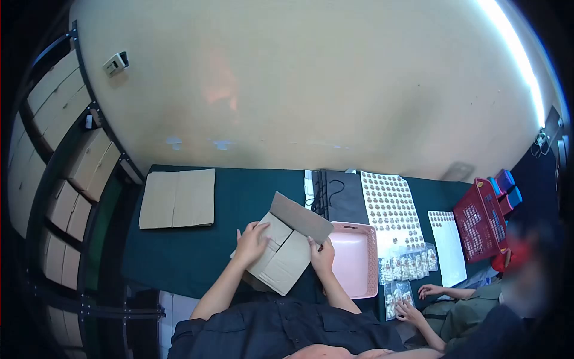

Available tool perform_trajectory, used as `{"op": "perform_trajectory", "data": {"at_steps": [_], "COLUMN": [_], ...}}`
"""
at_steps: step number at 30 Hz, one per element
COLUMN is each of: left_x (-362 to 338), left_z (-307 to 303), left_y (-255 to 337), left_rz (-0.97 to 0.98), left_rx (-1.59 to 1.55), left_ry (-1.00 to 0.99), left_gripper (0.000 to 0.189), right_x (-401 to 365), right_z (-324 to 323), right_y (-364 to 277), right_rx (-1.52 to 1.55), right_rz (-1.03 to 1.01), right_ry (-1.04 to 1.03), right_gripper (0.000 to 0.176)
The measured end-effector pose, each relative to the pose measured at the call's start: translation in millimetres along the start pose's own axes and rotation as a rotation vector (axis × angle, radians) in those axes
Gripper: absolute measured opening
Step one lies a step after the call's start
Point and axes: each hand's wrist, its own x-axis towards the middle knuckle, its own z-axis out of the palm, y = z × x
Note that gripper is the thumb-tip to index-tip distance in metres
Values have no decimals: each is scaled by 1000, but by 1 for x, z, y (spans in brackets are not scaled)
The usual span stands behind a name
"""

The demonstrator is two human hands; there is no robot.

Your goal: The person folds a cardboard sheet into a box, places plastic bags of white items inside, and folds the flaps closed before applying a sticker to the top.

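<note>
A brown cardboard box [281,260] is tilted in front of my body, one wide flap [302,218] standing up at its far side and the other flaps folded inward. On its left side, my left hand [251,244] holds the box, fingers bent over the near-left flap. My right hand [322,254] grips the right edge by the raised flap, thumb on the cardboard. Right beside that hand stands a pink plastic basket [354,263]. Flattened cardboard [177,199] lies on the green-covered table at the left.
Sticker sheets [391,206], a black bag [344,194] and small clear packets [409,264] lie to the right. A co-worker's hands [412,311] are near a packet. A red basket [478,221] stands at the far right. Shelves with boxes [66,102] flank the left.
</note>
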Motion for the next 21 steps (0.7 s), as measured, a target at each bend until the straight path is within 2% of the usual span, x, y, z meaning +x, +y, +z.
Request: {"op": "perform_trajectory", "data": {"at_steps": [1, 2, 3, 4, 5, 6, 7, 8, 9, 11, 12, 13, 14, 15, 16, 17, 18, 19, 21], "left_x": [0, 4, 7, 9, 11, 16, 20, 24, 26, 24, 21, 16, 9, 9, 11, 12, 11, 13, 16], "left_z": [4, 11, 11, 10, 9, 10, 14, 17, 16, 17, 16, 11, 5, 10, 16, 21, 13, 9, 5], "left_y": [11, 14, 21, 28, 33, 30, 23, 14, 10, 5, 2, 8, 16, 11, 4, -2, 8, 10, 12], "left_rz": [32, 98, 110, 153, 192, 166, 169, 230, 291, 321, 352, 381, 380, 371, 375, 380, 381, 373, 272], "left_rx": [88, 133, 132, 192, 251, 287, 289, 286, 284, 288, 288, 287, 328, 329, 385, 439, 374, 371, 91], "left_ry": [-18, -29, -41, -37, -33, -97, -105, -173, -238, -240, -243, -249, -262, -271, -223, -174, -137, -140, -72], "left_gripper": [50, 69, 69, 76, 84, 94, 94, 94, 95, 94, 93, 93, 79, 79, 74, 70, 57, 57, 47], "right_x": [-3, -8, -11, -18, -26, -32, -39, -49, -53, -62, -61, -57, -52, -47, -45, -42, -41, -41, -41], "right_z": [0, 0, -2, -6, -9, -10, -8, 2, 1, -6, -14, -17, -21, -22, -21, -20, -19, -22, -31], "right_y": [1, 3, -1, -7, -10, -12, -12, 3, -3, -15, -14, -28, -46, -56, -53, -45, -41, -46, -59], "right_rx": [-3, 31, 63, 87, 81, 156, 234, 228, 233, 219, 4, 9, 209, 406, 410, 299, 186, 185, 237], "right_rz": [7, -58, -121, 1, 14, 91, 165, 6, 9, -237, -169, -158, -193, -227, -220, -264, -307, -303, -266], "right_ry": [15, 141, 265, 208, 217, 99, -21, -4, -3, -120, -310, -315, -208, -96, -100, -193, -288, -296, -465], "right_gripper": [30, 29, 28, 26, 26, 25, 25, 22, 22, 20, 24, 24, 31, 39, 39, 44, 50, 50, 53]}}
